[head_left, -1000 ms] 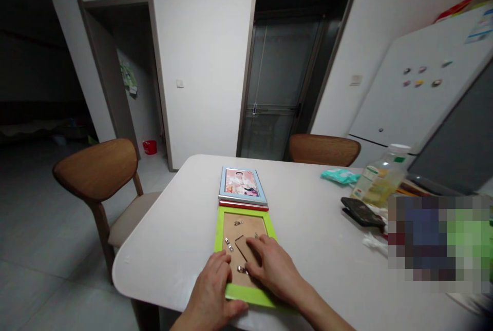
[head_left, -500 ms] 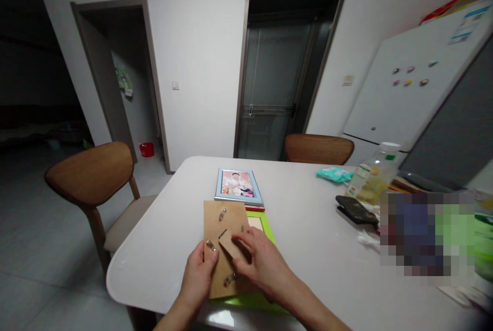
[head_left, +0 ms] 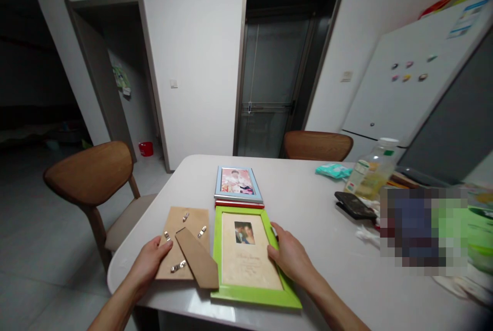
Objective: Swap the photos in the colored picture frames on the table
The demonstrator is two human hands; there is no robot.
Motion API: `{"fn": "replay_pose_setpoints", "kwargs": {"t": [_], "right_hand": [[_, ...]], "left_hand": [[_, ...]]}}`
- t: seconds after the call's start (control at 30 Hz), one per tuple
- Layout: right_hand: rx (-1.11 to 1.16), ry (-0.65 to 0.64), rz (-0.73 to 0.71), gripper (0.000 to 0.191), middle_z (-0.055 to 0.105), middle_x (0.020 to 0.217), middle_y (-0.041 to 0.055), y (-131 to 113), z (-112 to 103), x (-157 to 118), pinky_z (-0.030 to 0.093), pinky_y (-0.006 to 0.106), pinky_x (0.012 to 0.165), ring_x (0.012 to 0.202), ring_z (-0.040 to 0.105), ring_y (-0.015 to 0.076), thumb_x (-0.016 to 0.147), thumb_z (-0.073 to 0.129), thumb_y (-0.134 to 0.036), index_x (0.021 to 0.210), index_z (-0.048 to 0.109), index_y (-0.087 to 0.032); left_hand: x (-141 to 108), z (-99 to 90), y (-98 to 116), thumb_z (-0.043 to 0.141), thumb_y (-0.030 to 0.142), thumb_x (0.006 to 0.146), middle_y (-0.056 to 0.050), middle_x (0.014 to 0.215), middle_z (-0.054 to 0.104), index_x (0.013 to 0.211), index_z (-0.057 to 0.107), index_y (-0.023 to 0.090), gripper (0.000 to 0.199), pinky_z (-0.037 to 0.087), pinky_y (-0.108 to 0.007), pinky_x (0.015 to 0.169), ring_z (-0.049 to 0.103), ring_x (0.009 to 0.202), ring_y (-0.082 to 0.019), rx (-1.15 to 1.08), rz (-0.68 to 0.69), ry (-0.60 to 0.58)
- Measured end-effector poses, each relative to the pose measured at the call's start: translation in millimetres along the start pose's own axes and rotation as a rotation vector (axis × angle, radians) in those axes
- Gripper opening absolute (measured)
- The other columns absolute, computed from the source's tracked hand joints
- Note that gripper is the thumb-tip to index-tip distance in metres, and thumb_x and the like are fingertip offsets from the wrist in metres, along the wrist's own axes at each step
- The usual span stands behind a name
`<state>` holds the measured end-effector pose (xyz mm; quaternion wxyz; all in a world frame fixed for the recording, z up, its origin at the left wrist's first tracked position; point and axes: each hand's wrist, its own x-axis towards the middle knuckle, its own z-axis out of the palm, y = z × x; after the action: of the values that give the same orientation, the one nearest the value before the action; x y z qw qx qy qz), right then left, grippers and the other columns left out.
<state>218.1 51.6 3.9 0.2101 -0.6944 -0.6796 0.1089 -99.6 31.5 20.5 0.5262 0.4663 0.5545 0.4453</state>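
Nearest, the green frame (head_left: 256,292) lies flat on the table (head_left: 308,202), a pale sheet showing inside; the right hand (head_left: 295,256) grips its right rim, perhaps to steady it. Left of the frame, the left hand (head_left: 148,264) pinches the backing board (head_left: 194,217) by its edge, probably leaving clips and stand leg (head_left: 198,261) unobstructed. Just beyond the frame lies a blue frame (head_left: 239,197), apparently stacked to save space; farther right, a bottle (head_left: 368,174)

Bare left hand (head_left: 149,258) pinched, thumb uppermost, left of lime-green rectangular picture frame (head_left: 254,295); bare right hand (head_left: 291,255) gripped its right edge.
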Motion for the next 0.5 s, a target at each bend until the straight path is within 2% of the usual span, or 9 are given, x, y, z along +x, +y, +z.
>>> {"fn": "replay_pose_setpoints", "kwargs": {"t": [0.1,0.17,0.27,0.33,0.37,0.43,0.5], "right_hand": [[0.075,-0.003,0.038,0.060,0.060,0.093,0.0095,0.9,-4.3,4.1,0.038,0.028,0.073,0.081,0.055,0.0192,0.061,0.045,-0.014,0.121,0.036,-0.012],[0.213,-0.017,0.130,0.061,0.062,0.081,0.0074,0.2,-10.0,3.9,0.040,0.027,0.066,0.071,0.057,0.0182,0.060,0.045,-0.015,0.121,0.035,-0.011],[0.688,-0.161,0.248,0.064,0.063,0.073,0.0056,-4.3,-20.4,-2.6,0.043,0.028,0.056,0.058,0.058,0.0169,0.063,0.041,-0.019,0.125,0.027,-0.011],[1.030,-0.258,0.280,0.068,0.064,0.080,0.0055,-9.3,-26.7,-9.1,0.045,0.029,0.055,0.057,0.059,0.0163,0.065,0.038,-0.021,0.129,0.017,-0.014],[1.141,-0.275,0.293,0.070,0.064,0.083,0.0054,-12.2,-29.2,-12.3,0.046,0.030,0.056,0.058,0.060,0.0161,0.065,0.038,-0.022,0.130,0.012,-0.016],[1.230,-0.253,0.325,0.074,0.064,0.084,0.0049,-17.8,-32.9,-17.5,0.047,0.031,0.059,0.059,0.061,0.0159,0.065,0.040,-0.024,0.131,0.007,-0.017],[1.268,-0.221,0.327,0.077,0.064,0.081,0.0036,-22.5,-34.9,-20.9,0.047,0.031,0.060,0.058,0.060,0.0155,0.065,0.046,-0.025,0.131,0.008,-0.019]], "left_hand": [[6.2,-11.0,-1.7,0.060,0.035,0.063,-0.004,0.069,0.066,0.079,0.055,0.015,0.027,0.048,-0.037,0.063,0.062,0.067,-0.026,0.163,0.045,0.101],[9.4,-16.4,-1.6,0.062,0.031,0.060,-0.006,0.075,0.064,0.089,0.053,0.014,0.036,0.043,-0.043,0.074,0.060,0.079,-0.030,0.280,0.102,0.210],[8.7,-8.5,1.3,0.060,0.026,0.058,-0.010,0.099,0.057,0.105,0.047,0.013,0.051,0.026,-0.049,0.092,0.044,0.106,-0.033,0.413,0.221,0.335],[2.1,14.3,4.3,0.058,0.024,0.059,-0.009,0.112,0.050,0.106,0.047,0.015,0.049,0.021,-0.044,0.097,0.036,0.113,-0.029,0.462,0.303,0.336],[-3.3,31.1,5.7,0.057,0.024,0.060,-0.009,0.113,0.049,0.105,0.048,0.015,0.047,0.023,-0.042,0.097,0.038,0.112,-0.027,0.477,0.339,0.312],[-17.1,71.2,8.2,0.057,0.022,0.062,-0.009,0.115,0.049,0.108,0.047,0.016,0.047,0.026,-0.043,0.097,0.039,0.112,-0.025,0.541,0.468,0.179],[-31.3,112.2,10.5,0.060,0.022,0.062,-0.010,0.123,0.042,0.116,0.041,0.018,0.058,0.026,-0.046,0.097,0.034,0.115,-0.027,0.602,0.603,-0.029]]}}
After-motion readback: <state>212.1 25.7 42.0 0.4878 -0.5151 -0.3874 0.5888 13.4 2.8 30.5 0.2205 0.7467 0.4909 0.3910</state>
